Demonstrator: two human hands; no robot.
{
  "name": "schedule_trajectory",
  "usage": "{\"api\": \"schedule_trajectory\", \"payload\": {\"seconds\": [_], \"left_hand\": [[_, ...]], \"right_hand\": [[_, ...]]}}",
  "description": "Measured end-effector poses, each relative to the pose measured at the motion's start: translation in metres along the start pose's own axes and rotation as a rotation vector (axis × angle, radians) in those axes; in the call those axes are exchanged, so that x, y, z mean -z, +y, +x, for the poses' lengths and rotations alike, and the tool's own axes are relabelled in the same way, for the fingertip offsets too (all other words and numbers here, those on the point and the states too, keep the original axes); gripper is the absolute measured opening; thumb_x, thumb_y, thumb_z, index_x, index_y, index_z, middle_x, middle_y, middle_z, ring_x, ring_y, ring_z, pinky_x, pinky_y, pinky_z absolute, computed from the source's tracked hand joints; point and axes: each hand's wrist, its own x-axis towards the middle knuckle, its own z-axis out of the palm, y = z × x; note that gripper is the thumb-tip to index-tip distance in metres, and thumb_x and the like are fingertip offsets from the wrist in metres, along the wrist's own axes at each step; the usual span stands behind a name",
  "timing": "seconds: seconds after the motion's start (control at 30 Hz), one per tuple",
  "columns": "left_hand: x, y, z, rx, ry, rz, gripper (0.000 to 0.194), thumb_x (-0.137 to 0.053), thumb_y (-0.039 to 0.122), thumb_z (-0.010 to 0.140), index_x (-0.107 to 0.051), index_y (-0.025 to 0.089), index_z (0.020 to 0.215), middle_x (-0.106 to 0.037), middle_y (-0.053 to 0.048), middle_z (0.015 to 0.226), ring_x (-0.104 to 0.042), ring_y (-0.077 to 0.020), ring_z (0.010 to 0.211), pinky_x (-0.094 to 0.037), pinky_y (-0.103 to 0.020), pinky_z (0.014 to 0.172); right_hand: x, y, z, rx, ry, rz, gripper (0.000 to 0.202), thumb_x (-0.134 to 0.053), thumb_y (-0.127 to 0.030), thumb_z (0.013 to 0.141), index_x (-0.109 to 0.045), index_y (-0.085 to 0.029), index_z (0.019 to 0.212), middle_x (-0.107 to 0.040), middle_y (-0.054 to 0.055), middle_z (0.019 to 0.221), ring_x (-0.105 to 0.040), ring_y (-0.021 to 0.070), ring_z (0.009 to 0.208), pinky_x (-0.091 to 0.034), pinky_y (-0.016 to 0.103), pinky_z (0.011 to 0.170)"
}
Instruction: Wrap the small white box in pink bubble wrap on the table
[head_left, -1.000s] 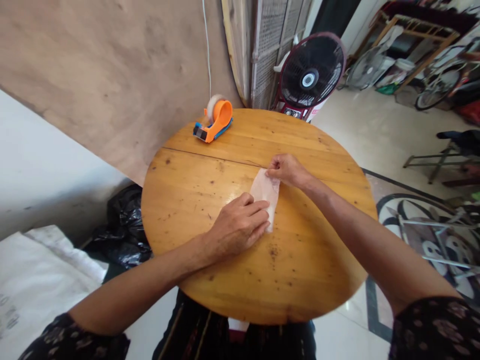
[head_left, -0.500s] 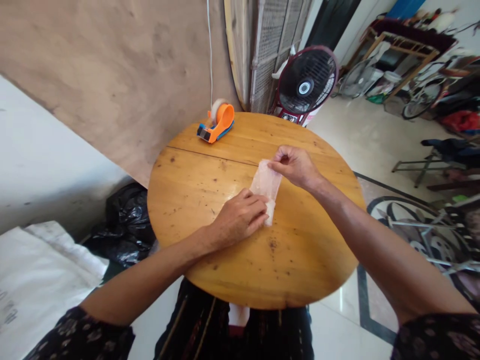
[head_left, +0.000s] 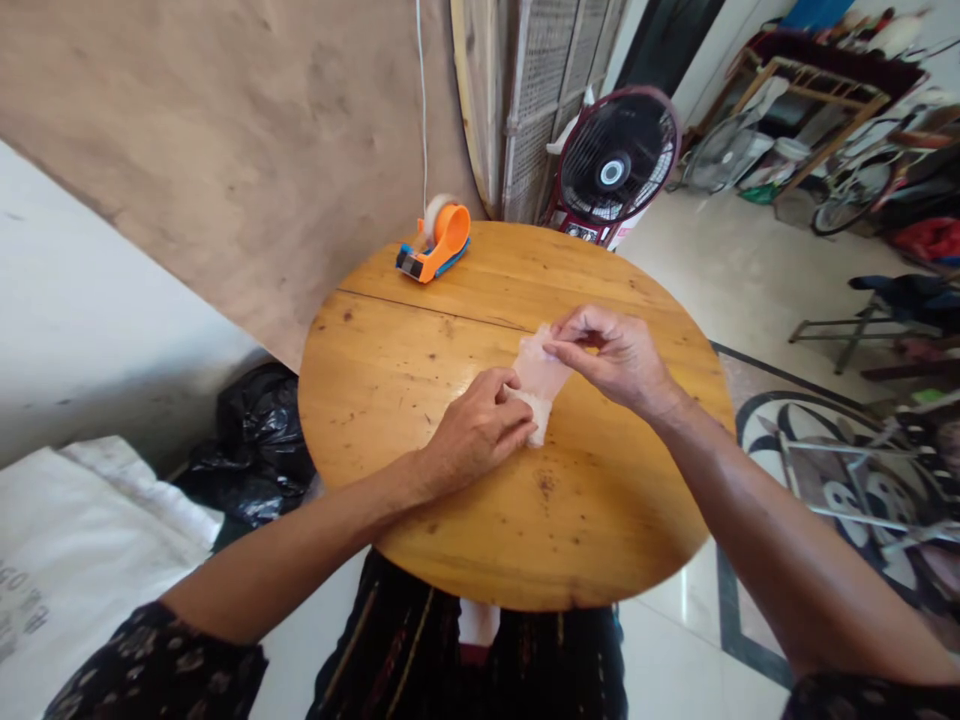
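The left hand (head_left: 480, 430) is lying palm-down on the round wooden desk (head_left: 420, 350), its fingers pressing and gripping the near end of a small clear plastic bag (head_left: 538, 385). The right hand (head_left: 615, 355) is pinching the far end of the bag between thumb and fingertips, lifting it slightly off the desk. The bag is sitting near the desk's middle. Farther back, an orange tape dispenser (head_left: 436, 240) is resting at the far edge. Beyond the desk, a fan (head_left: 616, 160) is standing on the floor.
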Motion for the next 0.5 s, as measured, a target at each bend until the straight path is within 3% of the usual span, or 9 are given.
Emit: {"api": "schedule_trajectory", "payload": {"seconds": [0.1, 0.2, 0.37, 0.5], "left_hand": [[0.0, 0.001, -0.001, 0.01, 0.048, 0.032, 0.018, -0.057, 0.028, 0.09, -0.071, 0.018, 0.087, -0.05, -0.011, 0.114, -0.051, -0.0208, 0.103, -0.049, -0.038, 0.091], [0.0, 0.002, 0.0, 0.04, 0.063, 0.039, 0.016, -0.06, 0.029, 0.088, -0.073, 0.02, 0.087, -0.045, -0.012, 0.13, -0.044, -0.0275, 0.121, -0.042, -0.049, 0.101], [-0.003, -0.006, 0.002, 0.169, -0.023, -0.13, 0.012, -0.065, 0.029, 0.084, -0.072, 0.019, 0.085, -0.03, -0.011, 0.153, -0.024, -0.0347, 0.143, -0.039, -0.054, 0.105], [-0.003, -0.013, 0.006, 0.208, -0.084, -0.293, 0.01, -0.07, 0.028, 0.08, -0.071, 0.019, 0.084, -0.041, -0.012, 0.146, -0.04, -0.0317, 0.136, -0.042, -0.051, 0.104]], "right_hand": [[0.001, -0.01, -0.007, 0.052, -0.017, -0.059, 0.023, -0.064, -0.038, 0.085, -0.055, -0.022, 0.071, -0.066, 0.002, 0.08, -0.06, 0.0162, 0.075, -0.047, 0.029, 0.067], [0.002, -0.019, -0.014, 0.088, -0.04, -0.103, 0.022, -0.062, -0.036, 0.087, -0.054, -0.022, 0.072, -0.067, 0.003, 0.082, -0.061, 0.0157, 0.074, -0.046, 0.028, 0.067], [0.002, -0.025, -0.022, 0.066, -0.07, -0.07, 0.021, -0.061, -0.035, 0.087, -0.054, -0.022, 0.072, -0.069, 0.004, 0.087, -0.065, 0.0166, 0.079, -0.047, 0.028, 0.066], [0.001, -0.028, -0.023, 0.051, -0.108, -0.009, 0.02, -0.061, -0.031, 0.087, -0.052, -0.022, 0.072, -0.071, 0.004, 0.09, -0.068, 0.0201, 0.092, -0.049, 0.028, 0.067]]}}
